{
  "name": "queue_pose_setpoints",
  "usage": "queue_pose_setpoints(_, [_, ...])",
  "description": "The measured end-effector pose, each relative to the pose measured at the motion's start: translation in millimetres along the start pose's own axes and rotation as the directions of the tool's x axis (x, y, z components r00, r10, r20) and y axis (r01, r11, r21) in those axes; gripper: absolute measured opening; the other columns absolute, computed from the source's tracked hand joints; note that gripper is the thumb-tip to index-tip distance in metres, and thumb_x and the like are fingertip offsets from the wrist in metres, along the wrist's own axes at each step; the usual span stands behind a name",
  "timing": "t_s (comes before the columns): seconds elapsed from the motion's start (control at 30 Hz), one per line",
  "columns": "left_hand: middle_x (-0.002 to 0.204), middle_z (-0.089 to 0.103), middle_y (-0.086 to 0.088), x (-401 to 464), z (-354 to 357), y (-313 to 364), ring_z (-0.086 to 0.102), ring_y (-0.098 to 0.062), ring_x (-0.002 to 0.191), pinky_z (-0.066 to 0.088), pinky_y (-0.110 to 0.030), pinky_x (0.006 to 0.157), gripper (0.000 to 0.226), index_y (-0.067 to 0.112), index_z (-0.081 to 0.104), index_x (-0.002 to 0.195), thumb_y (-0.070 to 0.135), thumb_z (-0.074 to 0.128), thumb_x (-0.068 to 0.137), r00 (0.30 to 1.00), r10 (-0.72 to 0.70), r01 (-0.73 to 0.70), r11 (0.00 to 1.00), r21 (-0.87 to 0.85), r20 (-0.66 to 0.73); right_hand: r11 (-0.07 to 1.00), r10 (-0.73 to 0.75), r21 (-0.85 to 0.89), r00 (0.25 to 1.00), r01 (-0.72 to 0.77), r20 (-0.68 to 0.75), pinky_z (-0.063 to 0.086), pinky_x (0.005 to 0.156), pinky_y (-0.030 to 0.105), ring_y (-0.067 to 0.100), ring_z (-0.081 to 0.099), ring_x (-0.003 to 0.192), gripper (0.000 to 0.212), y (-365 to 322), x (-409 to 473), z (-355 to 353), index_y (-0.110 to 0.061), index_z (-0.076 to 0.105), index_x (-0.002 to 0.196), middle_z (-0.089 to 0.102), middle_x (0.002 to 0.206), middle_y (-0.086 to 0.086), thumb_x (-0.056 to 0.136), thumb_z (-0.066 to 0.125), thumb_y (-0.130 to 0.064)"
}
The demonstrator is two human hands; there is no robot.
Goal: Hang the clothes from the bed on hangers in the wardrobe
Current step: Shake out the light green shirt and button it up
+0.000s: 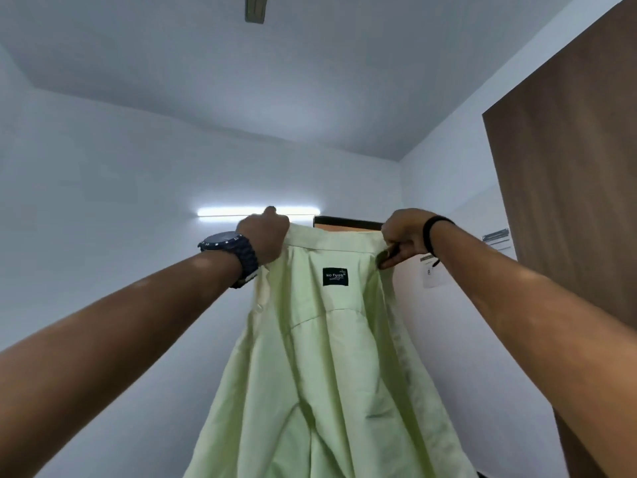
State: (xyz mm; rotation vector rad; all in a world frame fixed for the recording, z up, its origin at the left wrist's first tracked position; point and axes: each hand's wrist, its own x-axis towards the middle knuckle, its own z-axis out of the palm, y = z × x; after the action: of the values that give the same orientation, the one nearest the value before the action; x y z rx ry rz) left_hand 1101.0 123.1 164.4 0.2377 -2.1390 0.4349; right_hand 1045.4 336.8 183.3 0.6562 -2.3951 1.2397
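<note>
My two bare forearms reach up and forward, holding a pale green shirt aloft against a white wall. My left hand, above a dark blue wristwatch, is curled round the shirt's upper left edge at the collar; the fingers are hidden behind the cloth and only the knuckles and back of the hand show. My right hand, with a thin black band at the wrist, pinches the upper right edge between thumb and fingers. The shirt hangs open with its inside facing me, collar uppermost, its long axis running straight down from my hands toward the bottom of the frame. A dark label sits just below the collar; its large words read "NO FUSS", the smaller print too blurred to make out. The hem and sleeves are cut off by the lower edge. Behind the collar the top of a dark-framed panel peeps out, mostly hidden by the cloth. A lit tube light runs along the far wall, partly covered by my left hand. At right stands a brown wooden wardrobe door, cut off by the frame, a white tag showing beside my right wrist. Overhead, part of a ceiling fitting is cropped at the top.
</note>
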Motion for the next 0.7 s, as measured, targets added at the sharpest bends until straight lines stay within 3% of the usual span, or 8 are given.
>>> queue_pose_setpoints(0.13, [0.123, 0.040, -0.012, 7, -15, -15, 0.047, -0.028, 0.079, 0.037, -0.033, 0.063, 0.035, 0.014, 0.058, 0.124, 0.003, 0.044, 0.093, 0.981, 0.046, 0.000, 0.971, 0.239, -0.188, 0.889, -0.246, -0.453, 0.900, 0.062, -0.359, 0.046, 0.077, 0.034, 0.038, 0.059, 0.101, 0.012, 7, 3, -9, 0.003, 0.053, 0.090, 0.056, 0.113, 0.024, 0.092, 0.042, -0.003])
queue_pose_setpoints(0.2, [0.123, 0.046, -0.012, 10, -26, -16, 0.054, -0.030, 0.092, 0.043, -0.033, 0.068, 0.034, 0.010, 0.053, 0.125, 0.006, 0.045, 0.093, 0.995, -0.057, 0.070, 0.985, 0.161, -0.082, 0.863, -0.160, -0.505, 0.953, 0.007, -0.259, 0.053, 0.069, 0.036, 0.033, 0.067, 0.083, 0.012, 4, 1, -11, 0.001, 0.056, 0.098, 0.063, 0.097, 0.020, 0.093, 0.046, -0.004])
queue_pose_setpoints(0.27, [0.104, 0.059, -0.009, 17, -33, -15, 0.061, -0.026, 0.093, 0.051, -0.024, 0.067, 0.014, 0.004, 0.058, 0.101, 0.005, 0.046, 0.094, 0.977, -0.113, 0.135, 0.984, -0.116, 0.178, 0.931, -0.003, -0.364, 0.998, -0.021, -0.066, 0.056, 0.043, 0.033, 0.021, 0.064, 0.043, 0.017, -5, -1, -9, -0.001, 0.052, 0.077, 0.064, 0.054, 0.012, 0.094, 0.047, 0.000])
queue_pose_setpoints(0.33, [0.075, 0.059, -0.006, 21, -41, -10, 0.065, -0.018, 0.060, 0.048, -0.017, 0.043, 0.019, 0.005, 0.054, 0.074, 0.000, 0.052, 0.092, 0.914, -0.080, 0.288, 0.819, -0.496, 0.398, 0.984, 0.054, -0.170, 0.998, -0.046, 0.040, 0.051, 0.035, 0.029, 0.018, 0.060, 0.036, 0.024, -16, -3, -3, -0.003, 0.051, 0.075, 0.060, 0.042, 0.007, 0.096, 0.039, 0.001])
queue_pose_setpoints(0.4, [0.072, 0.062, -0.012, 20, -42, -9, 0.064, -0.016, 0.045, 0.049, -0.021, 0.041, 0.017, -0.001, 0.054, 0.073, -0.007, 0.056, 0.089, 0.864, -0.018, 0.405, 0.617, -0.675, 0.503, 0.993, 0.101, 0.039, 0.983, -0.109, 0.156, 0.055, 0.042, 0.032, 0.022, 0.066, 0.046, 0.026, -21, -8, 4, -0.001, 0.052, 0.086, 0.067, 0.055, 0.012, 0.094, 0.028, 0.004])
queue_pose_setpoints(0.5, [0.082, 0.067, -0.022, 17, -40, -16, 0.071, -0.025, 0.059, 0.057, -0.030, 0.053, 0.004, -0.010, 0.055, 0.085, -0.012, 0.056, 0.088, 0.817, 0.090, 0.512, 0.341, -0.789, 0.569, 0.946, 0.085, 0.274, 0.947, -0.175, 0.309, 0.059, 0.054, 0.038, 0.033, 0.072, 0.064, 0.037, -20, -9, 6, -0.006, 0.050, 0.096, 0.071, 0.073, 0.022, 0.083, 0.020, 0.012])
queue_pose_setpoints(0.57, [0.094, 0.069, -0.028, 13, -43, -26, 0.072, -0.033, 0.081, 0.061, -0.038, 0.069, 0.015, -0.017, 0.054, 0.101, -0.012, 0.056, 0.087, 0.792, 0.179, 0.571, 0.121, -0.812, 0.584, 0.938, 0.020, 0.312, 0.926, -0.147, 0.377, 0.060, 0.062, 0.038, 0.037, 0.072, 0.077, 0.044, -21, -11, 3, -0.002, 0.054, 0.100, 0.071, 0.086, 0.024, 0.078, 0.019, 0.014])
queue_pose_setpoints(0.7, [0.103, 0.067, -0.017, 14, -51, -44, 0.068, -0.025, 0.099, 0.056, -0.034, 0.089, 0.028, -0.009, 0.058, 0.098, -0.026, 0.043, 0.081, 0.876, 0.248, 0.414, 0.056, -0.909, 0.414, 0.995, -0.085, 0.071, 0.945, 0.066, 0.316, 0.060, 0.072, 0.034, 0.030, 0.070, 0.086, 0.030, -28, -15, -14, 0.009, 0.059, 0.108, 0.068, 0.097, 0.022, 0.087, 0.039, 0.016])
